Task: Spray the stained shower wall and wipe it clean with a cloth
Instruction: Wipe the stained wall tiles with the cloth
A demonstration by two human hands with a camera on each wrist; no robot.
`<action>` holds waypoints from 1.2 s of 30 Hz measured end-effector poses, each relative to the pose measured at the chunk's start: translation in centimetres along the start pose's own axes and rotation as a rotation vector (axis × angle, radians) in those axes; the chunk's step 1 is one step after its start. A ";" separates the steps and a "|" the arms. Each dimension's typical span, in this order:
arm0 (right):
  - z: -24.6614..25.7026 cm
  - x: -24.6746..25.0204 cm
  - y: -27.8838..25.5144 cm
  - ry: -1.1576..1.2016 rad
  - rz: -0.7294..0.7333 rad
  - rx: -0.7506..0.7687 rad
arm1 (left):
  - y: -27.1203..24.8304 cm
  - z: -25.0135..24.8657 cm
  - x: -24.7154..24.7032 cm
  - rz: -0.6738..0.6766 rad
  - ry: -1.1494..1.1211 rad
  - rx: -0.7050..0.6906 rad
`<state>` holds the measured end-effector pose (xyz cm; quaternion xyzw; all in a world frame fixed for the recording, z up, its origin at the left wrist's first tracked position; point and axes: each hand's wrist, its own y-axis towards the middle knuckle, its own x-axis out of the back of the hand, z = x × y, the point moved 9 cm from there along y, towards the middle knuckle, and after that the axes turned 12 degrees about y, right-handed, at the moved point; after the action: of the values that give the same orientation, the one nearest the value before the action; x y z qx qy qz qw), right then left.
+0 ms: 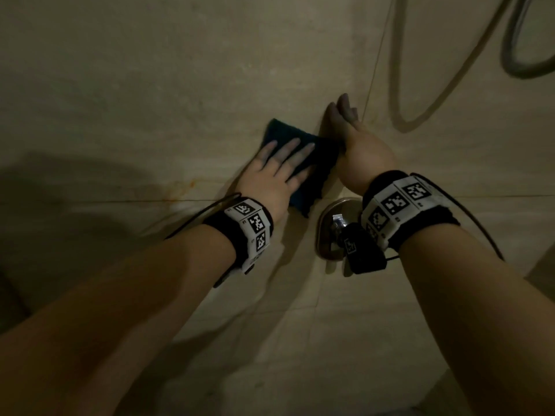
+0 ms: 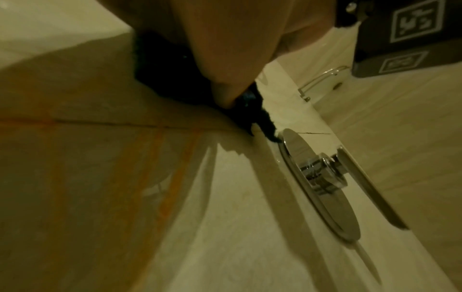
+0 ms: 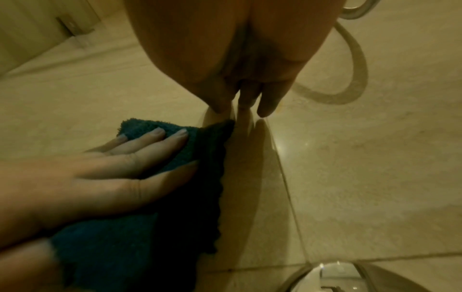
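A dark teal cloth point(image 1: 318, 163) point(image 3: 160, 217) point(image 2: 170, 79) lies flat against the beige tiled shower wall point(image 1: 180, 70). My left hand point(image 1: 279, 172) point(image 3: 105, 173) presses it to the wall with straight, spread fingers. My right hand point(image 1: 351, 136) point(image 3: 245, 102) rests on the wall just right of the cloth, fingers straight with their tips on the tile, holding nothing. Orange rust-like streaks point(image 1: 183, 187) point(image 2: 160, 177) mark the wall left of and below the cloth, along a grout line. No spray bottle is in view.
A round chrome shower valve plate with a handle point(image 1: 333, 226) point(image 2: 322, 177) point(image 3: 350, 276) sits on the wall just below my right wrist. A grey shower hose point(image 1: 525, 55) loops at the upper right. A chrome rail point(image 2: 322, 77) is fixed on the adjoining wall.
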<state>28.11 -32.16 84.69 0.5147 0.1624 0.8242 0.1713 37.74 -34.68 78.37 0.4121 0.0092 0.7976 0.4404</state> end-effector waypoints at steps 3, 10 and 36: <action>0.1 0.3 0.0 -0.006 0.003 0.007 | 0.5 0.0 0.7 -0.010 0.024 0.020; 0.4 0.9 -0.2 -0.102 -0.032 0.041 | 1.2 -0.2 2.1 -0.077 -0.059 0.086; -2.2 -8.0 -3.8 -0.043 0.001 0.032 | -4.4 -0.4 -4.9 0.004 -0.017 0.095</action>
<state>29.82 -32.59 75.77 0.5351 0.1718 0.8103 0.1660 41.90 -35.31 73.27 0.4393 0.0426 0.7937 0.4186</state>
